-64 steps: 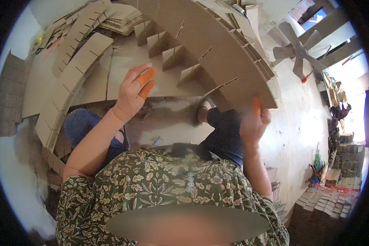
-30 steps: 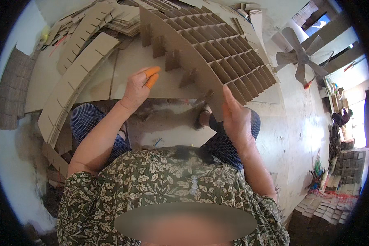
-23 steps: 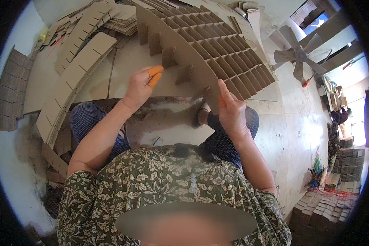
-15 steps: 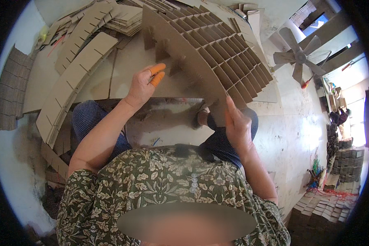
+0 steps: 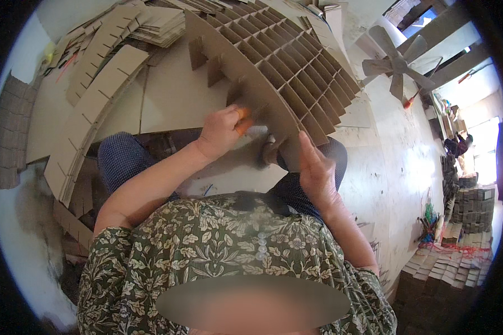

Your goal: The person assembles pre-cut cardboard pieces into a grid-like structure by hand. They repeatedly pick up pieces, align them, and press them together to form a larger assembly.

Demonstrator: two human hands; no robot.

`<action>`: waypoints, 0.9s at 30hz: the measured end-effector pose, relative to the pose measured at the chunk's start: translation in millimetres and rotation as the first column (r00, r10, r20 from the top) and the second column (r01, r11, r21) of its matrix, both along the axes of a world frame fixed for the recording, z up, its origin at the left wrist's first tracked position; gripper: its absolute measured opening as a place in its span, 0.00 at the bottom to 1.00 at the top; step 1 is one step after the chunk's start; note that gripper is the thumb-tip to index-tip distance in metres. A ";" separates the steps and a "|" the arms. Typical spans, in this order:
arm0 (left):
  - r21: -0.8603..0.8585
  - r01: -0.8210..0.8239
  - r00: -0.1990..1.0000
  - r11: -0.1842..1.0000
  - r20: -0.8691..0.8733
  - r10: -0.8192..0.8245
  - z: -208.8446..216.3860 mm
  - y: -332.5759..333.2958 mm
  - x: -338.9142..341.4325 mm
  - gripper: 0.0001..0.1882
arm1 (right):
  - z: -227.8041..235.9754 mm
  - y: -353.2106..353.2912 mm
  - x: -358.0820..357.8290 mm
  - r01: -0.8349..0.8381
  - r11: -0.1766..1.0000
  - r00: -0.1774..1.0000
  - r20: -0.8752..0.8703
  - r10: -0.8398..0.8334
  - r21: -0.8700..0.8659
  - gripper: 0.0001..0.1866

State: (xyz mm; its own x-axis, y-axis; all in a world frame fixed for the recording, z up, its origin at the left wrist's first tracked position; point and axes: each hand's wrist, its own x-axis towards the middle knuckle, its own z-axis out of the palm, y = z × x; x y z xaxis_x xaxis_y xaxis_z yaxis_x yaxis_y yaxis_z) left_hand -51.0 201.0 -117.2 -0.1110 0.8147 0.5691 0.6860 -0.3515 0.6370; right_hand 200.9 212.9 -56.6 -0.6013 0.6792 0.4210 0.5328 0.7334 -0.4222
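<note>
A brown cardboard divider grid [image 5: 288, 53], made of interlocking strips, stands tilted over the work surface in front of me. At its near corner my right hand [image 5: 318, 173] grips the long outer strip [image 5: 262, 84], thumb on one side. My left hand [image 5: 222, 131] is beside the outer face of that strip, close to the tabs [image 5: 215, 71] that stick out through it. Orange finger covers [image 5: 243, 113] are on its thumb and forefinger. Those fingertips are smeared by motion, and I cannot tell whether they touch a tab.
Slotted cardboard strips [image 5: 95, 120] lie stacked at the left, with more cardboard pieces [image 5: 156, 25] behind. The pale work surface [image 5: 173, 95] lies past my knees. A fan [image 5: 399, 64] stands at the right; bundled cardboard [image 5: 469, 218] and red strings [image 5: 458, 251] are farther right.
My left hand has moved right and down, from apart to close beside the grid's outer strip. The grid and my right hand have shifted slightly left.
</note>
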 end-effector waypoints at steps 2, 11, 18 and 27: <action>0.035 0.003 0.997 0.999 -0.077 0.000 -3.4 6.3 -1.7 0.07 | -5.0 0.1 1.1 -0.064 0.987 0.998 -0.018 0.067 0.151 0.31; 0.066 0.032 0.999 0.997 0.040 -0.034 -2.7 9.4 -14.4 0.09 | 4.0 -0.8 -10.5 0.000 0.994 0.991 0.136 -0.015 0.108 0.29; 0.034 -0.298 0.877 0.954 0.405 0.260 -4.8 27.1 -64.8 0.13 | 62.5 43.4 -84.4 -0.129 0.955 0.991 -0.008 0.136 0.268 0.28; -0.005 -0.315 0.903 0.949 0.307 0.302 -11.2 39.4 -88.4 0.14 | 34.9 99.1 -143.5 -0.208 0.971 0.803 0.588 0.100 0.119 0.25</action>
